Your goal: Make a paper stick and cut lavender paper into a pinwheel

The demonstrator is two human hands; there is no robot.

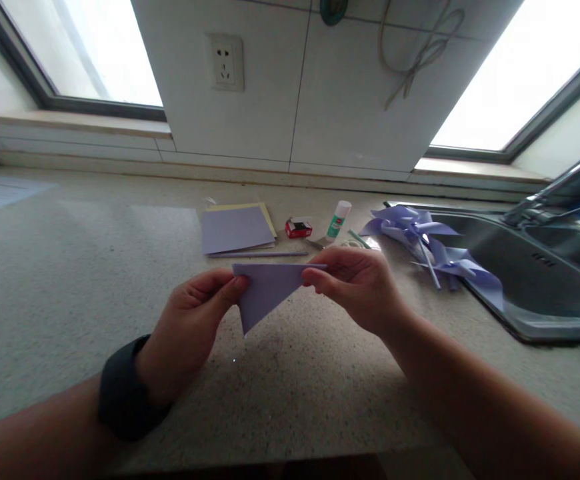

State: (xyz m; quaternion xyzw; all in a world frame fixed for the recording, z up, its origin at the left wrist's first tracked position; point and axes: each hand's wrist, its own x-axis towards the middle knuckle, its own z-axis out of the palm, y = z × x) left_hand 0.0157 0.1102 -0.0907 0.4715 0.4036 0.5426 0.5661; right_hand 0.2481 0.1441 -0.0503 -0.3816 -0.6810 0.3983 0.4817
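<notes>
A purple sheet of paper (266, 291), folded into a triangle, is held up over the counter with one corner pointing down. My left hand (197, 313) pinches its left corner between thumb and fingers. At the opposite end, the thumb and fingers of my right hand (357, 283) close on the right corner. Just beyond the hands lies a stack of purple and yellow paper (237, 229), with a thin purple stick (260, 253) along its near edge. Beside the stack are a small red and black box (299, 229) and an upright glue stick (339, 221) with a white cap.
Purple paper pinwheels (410, 227) lie on the counter at the right, partly over the rim of a metal sink (540, 327). A faucet (535, 207) stands behind it. A printed sheet (5, 193) lies far left. The tiled wall has a socket (226, 62).
</notes>
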